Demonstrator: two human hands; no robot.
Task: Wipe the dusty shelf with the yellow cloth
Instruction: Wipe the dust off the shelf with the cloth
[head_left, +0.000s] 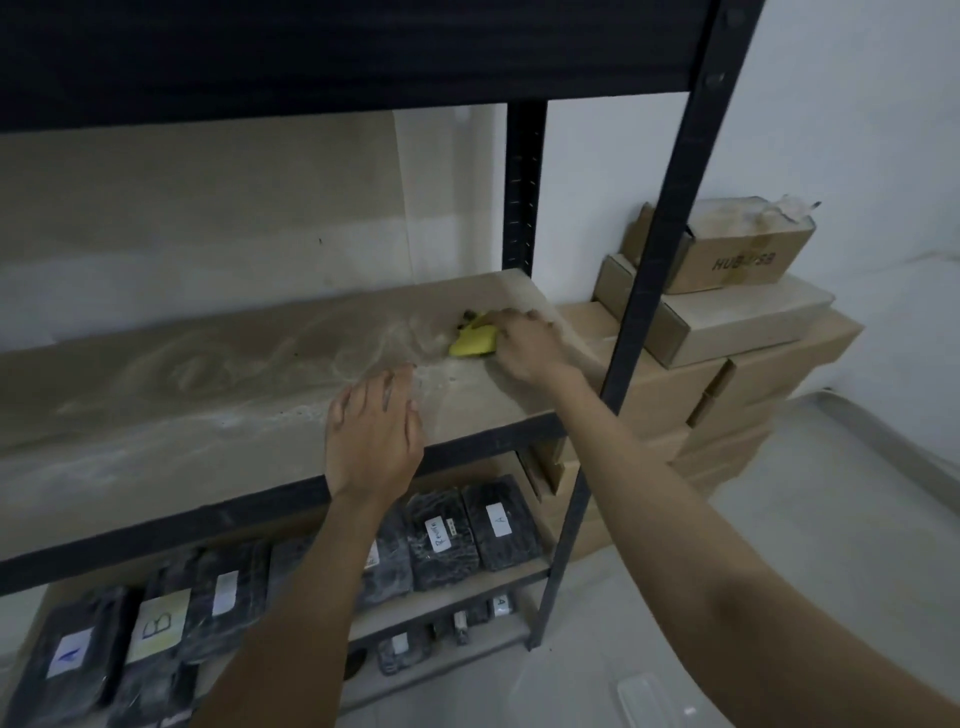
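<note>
While the right hand (524, 343) bunched its fingers over the small yellow folded cloth (471, 343) and pressed it onto the dusty beige fibreboard shelf (208, 405), the wipe itself looked to be the step in hand, and early in it. The cloth sat just left of that hand's knuckles, partly covered by the fingers, at the shelf's right end. Some small dark bits (467, 317) lay just beyond the cloth, touching or nearly touching it; too blurred to name.

The left hand (374, 431) was flat, fingers straight and together, palm down at the shelf's front edge, holding nothing; whether it bore weight on the board I could not tell.

Pale dust streaks ran from just beyond the left hand's fingertips and far out to its left, so most of the board seemed unwiped. The black metal upright (654, 249) stood just right of the right wrist, with stacked brown cardboard boxes (727, 322) past it.

The next move probably called for dragging the cloth leftward across the dust with steady downward pressure, and for the left hand to clear out of the path.
</note>
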